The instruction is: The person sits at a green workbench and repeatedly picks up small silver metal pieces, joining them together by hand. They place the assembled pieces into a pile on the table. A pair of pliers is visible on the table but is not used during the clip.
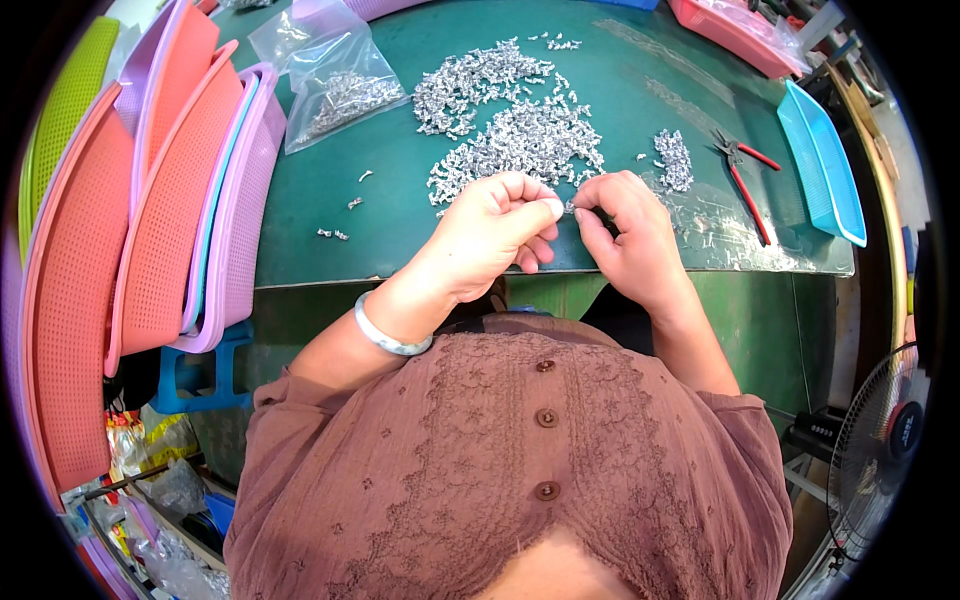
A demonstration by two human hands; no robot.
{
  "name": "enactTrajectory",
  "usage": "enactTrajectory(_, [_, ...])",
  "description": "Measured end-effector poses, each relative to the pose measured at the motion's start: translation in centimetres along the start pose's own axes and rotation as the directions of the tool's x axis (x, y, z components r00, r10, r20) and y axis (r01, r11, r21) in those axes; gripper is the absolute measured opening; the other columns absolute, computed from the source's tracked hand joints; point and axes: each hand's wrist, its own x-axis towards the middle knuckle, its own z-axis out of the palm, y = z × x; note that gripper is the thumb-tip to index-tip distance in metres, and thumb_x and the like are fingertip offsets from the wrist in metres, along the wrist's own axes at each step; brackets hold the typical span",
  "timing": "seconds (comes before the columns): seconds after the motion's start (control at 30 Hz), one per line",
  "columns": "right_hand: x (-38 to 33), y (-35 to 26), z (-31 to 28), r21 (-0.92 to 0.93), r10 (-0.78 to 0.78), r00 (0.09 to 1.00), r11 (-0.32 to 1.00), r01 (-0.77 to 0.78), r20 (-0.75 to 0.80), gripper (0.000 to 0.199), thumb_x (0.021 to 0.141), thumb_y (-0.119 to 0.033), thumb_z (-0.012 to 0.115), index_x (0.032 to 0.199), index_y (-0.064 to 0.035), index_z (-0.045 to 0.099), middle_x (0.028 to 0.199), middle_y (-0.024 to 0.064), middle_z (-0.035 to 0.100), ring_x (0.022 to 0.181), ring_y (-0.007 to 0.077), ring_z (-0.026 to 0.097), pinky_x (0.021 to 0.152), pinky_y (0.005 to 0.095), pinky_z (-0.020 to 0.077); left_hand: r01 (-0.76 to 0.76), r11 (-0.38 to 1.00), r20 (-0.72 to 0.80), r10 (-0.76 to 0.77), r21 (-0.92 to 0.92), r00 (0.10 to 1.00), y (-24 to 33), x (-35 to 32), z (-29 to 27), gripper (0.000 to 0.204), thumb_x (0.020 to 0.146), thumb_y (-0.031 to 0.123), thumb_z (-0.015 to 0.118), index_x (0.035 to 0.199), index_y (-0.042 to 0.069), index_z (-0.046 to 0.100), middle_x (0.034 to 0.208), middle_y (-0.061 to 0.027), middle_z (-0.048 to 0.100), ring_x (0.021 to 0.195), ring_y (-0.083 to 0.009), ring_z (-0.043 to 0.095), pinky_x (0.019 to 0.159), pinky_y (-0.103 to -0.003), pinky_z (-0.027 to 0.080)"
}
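My left hand (500,222) is closed in a pinch over the near edge of the green table (350,190); whatever sits between its thumb and finger is too small to name. Close beside it, my right hand (632,232) pinches a tiny silvery metal part (570,207) at its fingertips. Just beyond both hands spreads a large heap of small silvery metal parts (530,140), with another heap (470,85) behind it. Right of my right hand lies a smaller, tighter cluster of the same parts (674,160).
Red-handled pliers (745,185) lie open on the right, near a blue plastic basket (822,160). A clear bag of parts (345,95) rests at the back left. Stacked pink baskets (75,300) stand at the left, and a black fan (880,450) at the lower right.
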Motion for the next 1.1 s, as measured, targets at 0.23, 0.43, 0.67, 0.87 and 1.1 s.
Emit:
enactTrajectory(0.23, [0.32,-0.38,0.28,0.01,-0.141,0.988,0.99,0.142,-0.065,0.014,0.067,0.006,0.06,0.076,-0.0031,0.053,0.076,0.0094,0.057,0.07,0.0277,0.054,0.062,0.0351,0.0442,0.027,0.976,-0.009,-0.026,0.216,1.0,0.35,0.78,0.48,0.011,0.086,0.014,0.058,0.08,0.004,0.059,0.067,-0.0015,0.058,0.051,-0.0061,0.054,0.041,-0.017,0.04])
enactTrajectory(0.43, [0.23,-0.19,0.08,0.01,-0.138,0.988,0.99,0.138,-0.066,0.015,0.067,0.006,0.061,0.077,-0.0024,0.054,0.076,0.0099,0.057,0.07,0.0277,0.055,0.063,0.0344,0.0445,0.021,0.976,-0.039,-0.013,0.217,0.999,0.31,0.69,0.7,0.009,0.086,0.012,0.057,0.082,0.004,0.059,0.068,-0.0015,0.058,0.051,-0.0058,0.054,0.041,-0.017,0.04])
enactTrajectory(0.67, [0.02,0.09,0.16,-0.028,-0.074,0.996,0.997,0.073,-0.048,0.018,0.07,0.006,0.06,0.086,-0.0018,0.058,0.078,0.0101,0.058,0.071,0.0278,0.055,0.063,0.0342,0.0452,-0.037,0.99,-0.03,0.041,0.137,0.999,-0.12,0.6,0.38,0.006,0.085,0.009,0.058,0.086,0.003,0.059,0.07,-0.0021,0.059,0.055,-0.0072,0.056,0.045,-0.018,0.042])
enactTrajectory(0.87, [-0.13,-0.13,0.0,0.074,0.001,0.998,0.997,0.004,-0.069,0.017,0.071,0.005,0.06,0.086,-0.0029,0.059,0.077,0.0086,0.059,0.072,0.0263,0.056,0.063,0.0338,0.0452,-0.091,0.991,0.0,0.092,0.095,0.996,-0.44,0.35,0.2,0.007,0.085,0.006,0.06,0.09,0.002,0.058,0.072,-0.0017,0.059,0.057,-0.0076,0.056,0.048,-0.019,0.044])
enactTrajectory(1.1, [-0.03,-0.27,-0.28,0.076,-0.05,0.997,0.996,0.054,-0.059,0.014,0.072,0.005,0.059,0.084,-0.0028,0.06,0.078,0.0083,0.06,0.072,0.0263,0.056,0.063,0.0337,0.0455,-0.115,0.99,0.039,0.112,0.085,0.993,-0.55,0.2,-0.02,0.009,0.084,0.004,0.061,0.092,0.003,0.057,0.075,-0.0012,0.059,0.061,-0.0077,0.057,0.05,-0.019,0.044])
